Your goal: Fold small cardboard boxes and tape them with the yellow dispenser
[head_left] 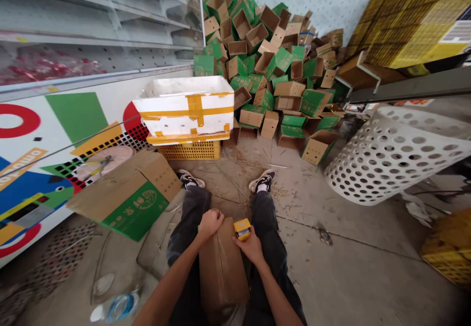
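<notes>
The left hand (210,223) grips the top of an upright cardboard box (222,267) at lower centre; the right hand (250,247) closes around a yellow tape dispenser (242,229) beside it.

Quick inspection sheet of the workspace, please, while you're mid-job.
Surface: concrete floor, scattered with debris.
Job's things: brown cardboard box upright across the lap; small yellow device at its top.
Clutter: heap of green-printed cartons; plastic bottle.
Hands: left hand on the box; right hand at the yellow device.
Cables: nothing seen.
Surroundings: white display fridge; taped foam box on yellow crate; white perforated basket.
</notes>
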`<control>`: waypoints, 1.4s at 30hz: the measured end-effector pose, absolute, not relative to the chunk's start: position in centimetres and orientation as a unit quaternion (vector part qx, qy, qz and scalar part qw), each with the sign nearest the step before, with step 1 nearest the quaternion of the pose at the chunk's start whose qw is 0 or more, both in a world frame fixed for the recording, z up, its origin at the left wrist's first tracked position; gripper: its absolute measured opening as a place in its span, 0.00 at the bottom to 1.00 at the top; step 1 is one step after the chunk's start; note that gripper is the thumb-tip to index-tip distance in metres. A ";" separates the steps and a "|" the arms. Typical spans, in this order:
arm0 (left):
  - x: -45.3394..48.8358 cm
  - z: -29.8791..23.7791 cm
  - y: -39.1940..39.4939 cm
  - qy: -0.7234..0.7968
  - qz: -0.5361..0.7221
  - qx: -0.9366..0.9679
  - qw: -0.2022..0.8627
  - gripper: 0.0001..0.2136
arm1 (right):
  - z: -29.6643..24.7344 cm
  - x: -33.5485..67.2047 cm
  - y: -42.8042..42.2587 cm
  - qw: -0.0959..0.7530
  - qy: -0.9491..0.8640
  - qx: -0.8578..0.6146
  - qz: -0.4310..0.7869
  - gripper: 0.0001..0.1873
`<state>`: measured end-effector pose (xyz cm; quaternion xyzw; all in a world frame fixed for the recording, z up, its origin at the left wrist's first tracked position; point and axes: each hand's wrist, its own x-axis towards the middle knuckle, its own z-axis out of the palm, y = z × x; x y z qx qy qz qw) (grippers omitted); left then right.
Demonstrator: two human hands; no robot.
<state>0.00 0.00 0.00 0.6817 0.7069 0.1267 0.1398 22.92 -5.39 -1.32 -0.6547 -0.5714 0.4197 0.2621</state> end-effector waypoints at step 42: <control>0.2 0.9 -0.2 0.725 0.097 0.663 0.160 0.20 | -1.8 22.8 -5.2 0.288 -0.567 -0.638 0.433 0.34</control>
